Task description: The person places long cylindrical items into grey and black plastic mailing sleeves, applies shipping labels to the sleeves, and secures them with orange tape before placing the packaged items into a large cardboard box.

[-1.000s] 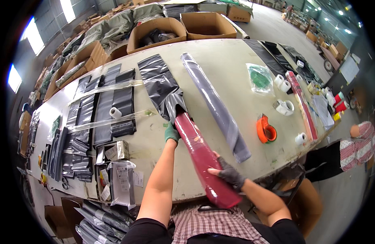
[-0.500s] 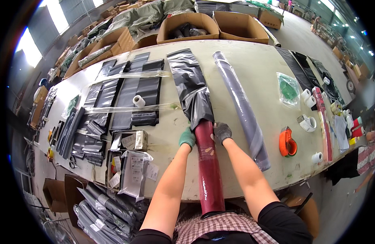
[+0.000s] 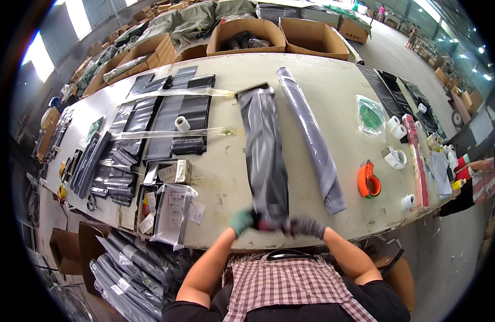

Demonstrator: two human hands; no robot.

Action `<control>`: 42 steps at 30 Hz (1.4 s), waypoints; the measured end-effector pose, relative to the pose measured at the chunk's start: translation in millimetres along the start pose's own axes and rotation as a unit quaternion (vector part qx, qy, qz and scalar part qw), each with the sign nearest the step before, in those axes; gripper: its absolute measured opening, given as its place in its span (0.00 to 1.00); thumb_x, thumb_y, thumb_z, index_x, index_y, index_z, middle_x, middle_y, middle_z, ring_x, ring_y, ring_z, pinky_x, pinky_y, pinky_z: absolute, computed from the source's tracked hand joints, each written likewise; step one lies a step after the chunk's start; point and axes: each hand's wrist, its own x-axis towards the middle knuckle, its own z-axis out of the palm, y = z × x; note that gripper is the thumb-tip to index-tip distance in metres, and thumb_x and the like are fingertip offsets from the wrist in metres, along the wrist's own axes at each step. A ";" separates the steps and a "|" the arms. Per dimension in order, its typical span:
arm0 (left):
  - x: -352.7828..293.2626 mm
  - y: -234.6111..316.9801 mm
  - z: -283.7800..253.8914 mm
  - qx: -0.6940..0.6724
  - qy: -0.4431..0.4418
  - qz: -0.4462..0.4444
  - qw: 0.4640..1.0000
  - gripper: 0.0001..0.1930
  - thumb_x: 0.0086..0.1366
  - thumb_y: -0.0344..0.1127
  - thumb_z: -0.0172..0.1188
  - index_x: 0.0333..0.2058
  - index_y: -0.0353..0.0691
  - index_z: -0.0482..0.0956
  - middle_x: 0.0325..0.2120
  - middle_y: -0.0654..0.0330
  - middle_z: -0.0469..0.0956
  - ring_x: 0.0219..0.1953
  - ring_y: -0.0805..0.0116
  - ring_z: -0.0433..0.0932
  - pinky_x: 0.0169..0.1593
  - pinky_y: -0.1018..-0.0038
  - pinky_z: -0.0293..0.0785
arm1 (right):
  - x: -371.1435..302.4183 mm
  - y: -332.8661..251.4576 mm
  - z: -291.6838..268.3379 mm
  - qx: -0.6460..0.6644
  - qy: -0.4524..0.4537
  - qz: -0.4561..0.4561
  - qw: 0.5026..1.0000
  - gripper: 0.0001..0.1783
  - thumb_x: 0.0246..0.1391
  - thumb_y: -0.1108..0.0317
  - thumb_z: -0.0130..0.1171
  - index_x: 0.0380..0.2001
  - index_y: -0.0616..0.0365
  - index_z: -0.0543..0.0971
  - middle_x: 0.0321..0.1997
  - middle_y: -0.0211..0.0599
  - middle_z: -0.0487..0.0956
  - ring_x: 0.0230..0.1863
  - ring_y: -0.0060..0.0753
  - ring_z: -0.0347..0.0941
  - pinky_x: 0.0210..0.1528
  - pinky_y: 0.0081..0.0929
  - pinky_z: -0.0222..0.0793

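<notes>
A long black plastic bag (image 3: 266,155) lies lengthwise at the middle of the table, pulled over the red wrapped roll. Only a little dark red (image 3: 266,224) shows at the bag's near end, between my hands. My left hand (image 3: 242,221), in a green glove, is closed on the left side of the bag's mouth. On the other side, my right hand (image 3: 307,226), in a grey glove, grips the bag's edge; its fingers are somewhat blurred. To the right lies a grey-violet roll in clear film (image 3: 312,139), touched by neither hand.
Stacked black bags (image 3: 167,118) lie left under clear strips, with a white tape roll (image 3: 182,124) on top. An orange tape dispenser (image 3: 368,181) and a green packet (image 3: 371,117) are at right. Open cartons (image 3: 313,40) stand beyond the far edge; wrapped rolls (image 3: 124,268) fill a box below left.
Both hands have come toward me, drawing the black bag down over the red roll. The roll, mostly bare before, is now almost wholly covered, and its near end lies farther from my body.
</notes>
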 end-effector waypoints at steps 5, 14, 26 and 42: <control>-3.0 31.6 7.6 -0.080 -0.027 -0.160 0.984 0.13 0.65 0.38 0.50 0.44 0.40 0.75 0.17 0.58 0.77 0.16 0.72 0.72 0.22 0.73 0.70 | 17.9 9.0 -25.6 -0.293 0.257 0.050 0.920 0.22 0.55 0.51 0.51 0.25 0.63 0.77 0.23 0.50 0.77 0.26 0.52 0.74 0.33 0.41 0.69; -61.7 -9.1 19.7 0.043 0.063 -0.160 0.984 0.22 0.58 0.56 0.52 0.33 0.42 0.80 0.27 0.48 0.79 0.35 0.48 0.77 0.39 0.57 0.70 | -7.5 -54.5 63.2 -0.410 0.309 -0.307 0.801 0.14 0.46 0.74 0.55 0.39 0.57 0.74 0.39 0.43 0.75 0.42 0.49 0.71 0.46 0.38 0.67; -136.1 -55.3 -220.8 -0.136 0.350 -0.063 0.925 0.05 0.58 0.35 0.63 0.32 0.42 0.79 0.23 0.66 0.77 0.21 0.78 0.71 0.23 0.81 0.68 | 20.5 -14.6 76.7 -0.451 0.153 -0.147 0.867 0.20 0.43 0.67 0.60 0.43 0.52 0.73 0.39 0.47 0.74 0.38 0.53 0.71 0.41 0.44 0.66; 50.3 -151.4 -291.7 0.430 0.193 -0.102 0.876 0.08 0.51 0.31 0.59 0.32 0.43 0.80 0.36 0.50 0.77 0.41 0.50 0.76 0.45 0.60 0.73 | 34.7 -4.5 89.1 -0.404 0.196 -0.074 0.890 0.14 0.44 0.67 0.58 0.38 0.51 0.74 0.33 0.44 0.77 0.34 0.50 0.73 0.37 0.43 0.68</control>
